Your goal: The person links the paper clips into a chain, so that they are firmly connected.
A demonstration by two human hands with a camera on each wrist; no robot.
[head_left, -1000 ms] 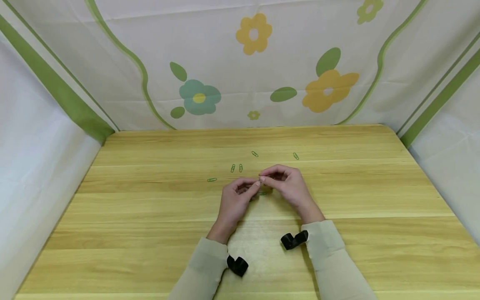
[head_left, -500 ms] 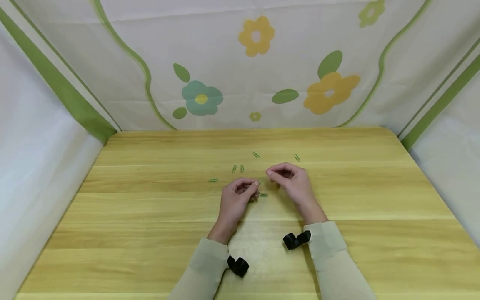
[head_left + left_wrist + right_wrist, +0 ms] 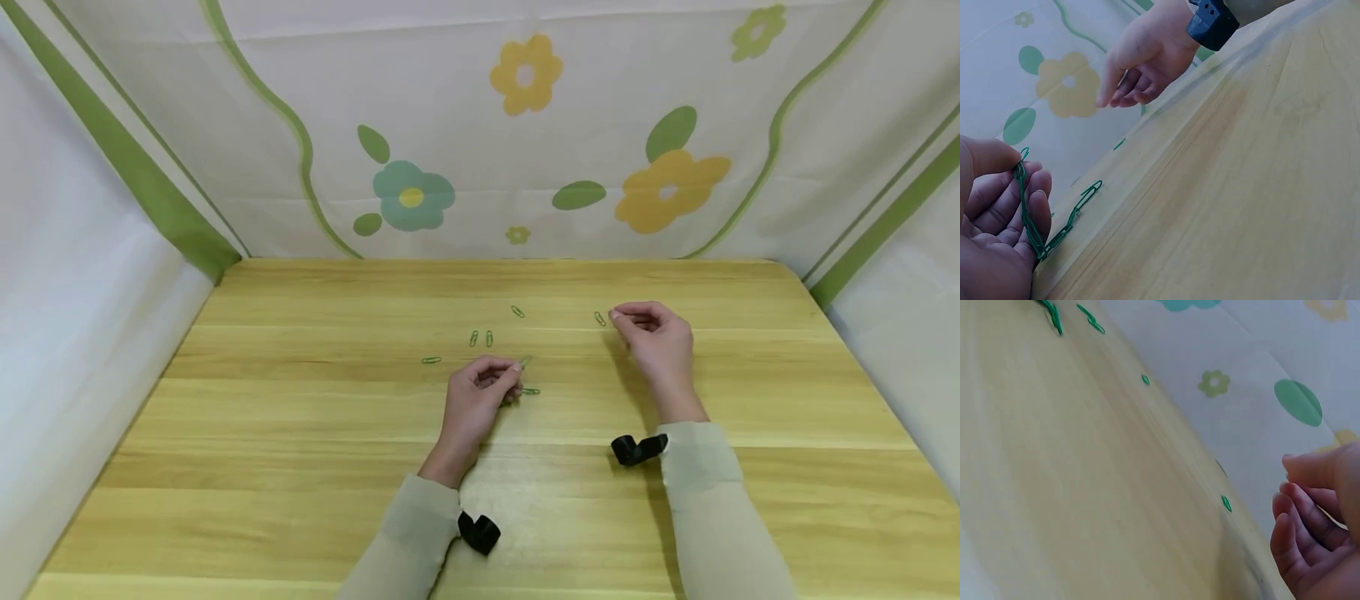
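Between thumb and forefinger, my left hand (image 3: pixel 472 404) pinches the top of a chain of linked green paper clips (image 3: pixel 1041 253). In the left wrist view the chain hangs along the curled fingers, and its far end trails out onto the wood. Over at the right, my right hand (image 3: pixel 660 350) hovers with loosely bent fingers and nothing visible in them. Just left of its fingertips lies a single green paper clip (image 3: pixel 600 318), which the right wrist view shows apart from the hand.
Loose green clips lie farther back: one at the rear (image 3: pixel 517 311), an upright pair (image 3: pixel 482 338) side by side, and another clip (image 3: pixel 431 361) left of my left hand. The wooden table (image 3: pixel 300 467) ends at a flowered white curtain (image 3: pixel 465 133).
My right hand has left the left hand's fingertips and moved right and away, up to the single paper clip. The left hand keeps its pinch on the chain, nearly still.
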